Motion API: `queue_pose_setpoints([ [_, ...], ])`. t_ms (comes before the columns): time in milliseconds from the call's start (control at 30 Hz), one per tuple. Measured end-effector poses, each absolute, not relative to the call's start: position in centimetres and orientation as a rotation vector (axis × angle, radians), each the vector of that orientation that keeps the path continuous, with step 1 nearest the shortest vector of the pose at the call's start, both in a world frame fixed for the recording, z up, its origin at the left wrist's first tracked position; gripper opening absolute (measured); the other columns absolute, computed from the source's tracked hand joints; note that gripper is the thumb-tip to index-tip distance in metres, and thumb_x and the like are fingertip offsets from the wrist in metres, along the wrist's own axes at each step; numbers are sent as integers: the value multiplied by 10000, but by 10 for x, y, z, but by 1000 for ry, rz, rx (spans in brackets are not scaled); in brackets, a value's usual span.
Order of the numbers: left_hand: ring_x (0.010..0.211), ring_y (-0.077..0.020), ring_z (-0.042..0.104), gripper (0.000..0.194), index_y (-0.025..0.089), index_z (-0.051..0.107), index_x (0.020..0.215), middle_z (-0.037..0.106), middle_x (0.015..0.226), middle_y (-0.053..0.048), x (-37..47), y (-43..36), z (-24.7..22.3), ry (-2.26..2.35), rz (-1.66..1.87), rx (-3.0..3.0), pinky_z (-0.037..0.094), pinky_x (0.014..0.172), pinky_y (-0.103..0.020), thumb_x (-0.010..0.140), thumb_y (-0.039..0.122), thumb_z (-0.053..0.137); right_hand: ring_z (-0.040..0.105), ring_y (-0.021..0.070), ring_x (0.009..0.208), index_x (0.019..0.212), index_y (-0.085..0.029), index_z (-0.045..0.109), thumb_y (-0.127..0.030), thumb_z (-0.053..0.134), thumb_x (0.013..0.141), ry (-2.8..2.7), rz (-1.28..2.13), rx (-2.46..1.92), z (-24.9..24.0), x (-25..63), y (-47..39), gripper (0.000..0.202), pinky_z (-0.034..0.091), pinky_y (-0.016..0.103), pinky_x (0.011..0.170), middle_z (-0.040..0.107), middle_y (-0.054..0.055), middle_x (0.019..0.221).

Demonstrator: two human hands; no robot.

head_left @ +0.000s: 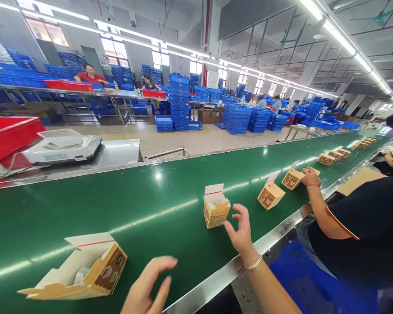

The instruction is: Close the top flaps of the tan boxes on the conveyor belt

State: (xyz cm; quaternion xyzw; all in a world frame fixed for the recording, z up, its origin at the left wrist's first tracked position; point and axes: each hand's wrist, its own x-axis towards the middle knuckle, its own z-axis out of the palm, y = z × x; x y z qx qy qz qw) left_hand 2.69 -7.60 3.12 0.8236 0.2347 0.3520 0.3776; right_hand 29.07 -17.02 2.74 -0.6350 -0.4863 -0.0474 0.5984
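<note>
Over the green conveyor belt [144, 205], my left hand [150, 285] has its fingers apart and holds nothing. To its left lies an open box [109, 270] with raised flaps and something whitish inside. My right hand [240, 226], a bracelet on its wrist, is spread just right of a small box [216, 213]; a gap too small to judge separates them. That box stands upright, its white lid raised and white contents showing. Farther right is another box [270, 196] with its flap up.
At the right, a co-worker's hand [311, 178] touches boxes on the belt. More boxes [325, 159] sit farther along. A metal rail [209, 279] edges the belt. Across it are a white scale [63, 146] and a red bin [9, 133].
</note>
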Motion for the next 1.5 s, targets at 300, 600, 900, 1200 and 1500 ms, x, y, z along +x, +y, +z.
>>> queue_pose_setpoints([
  [300,1387,-315,350,542,233,425,1441,474,1477,-105,198,-41,28,509,657,2268,376,1045,-523,902,290,435,492,322,1273,1081,-293,730,-538,713,752,-1234,128,-1474,39,342,-145,411,277,551,1134,656,69,1245],
  [600,1295,-318,411,180,238,705,839,727,1097,-75,234,-33,58,421,711,2030,256,1083,-549,854,241,526,610,280,1059,852,-240,728,-652,550,837,-939,177,-1434,35,347,-132,449,459,459,998,694,87,1026],
  [900,1051,-209,609,133,192,579,863,648,1060,-78,275,-40,57,751,686,1528,457,997,-414,773,132,656,644,238,938,1018,-246,518,-329,742,675,-448,250,-1412,17,370,-123,418,582,349,749,604,57,1011],
  [1200,876,-235,682,302,155,538,920,661,912,-103,305,-44,78,830,439,1250,550,808,-376,704,68,729,635,145,754,1023,-141,605,-258,636,939,-323,488,-1497,20,398,-123,148,565,294,660,632,24,927],
  [1500,869,-216,632,151,245,596,757,690,828,-38,165,-121,103,82,771,2028,467,803,-373,812,136,508,632,172,801,1044,-147,596,-318,646,924,-307,303,-1625,28,420,-128,215,569,342,700,621,41,959],
])
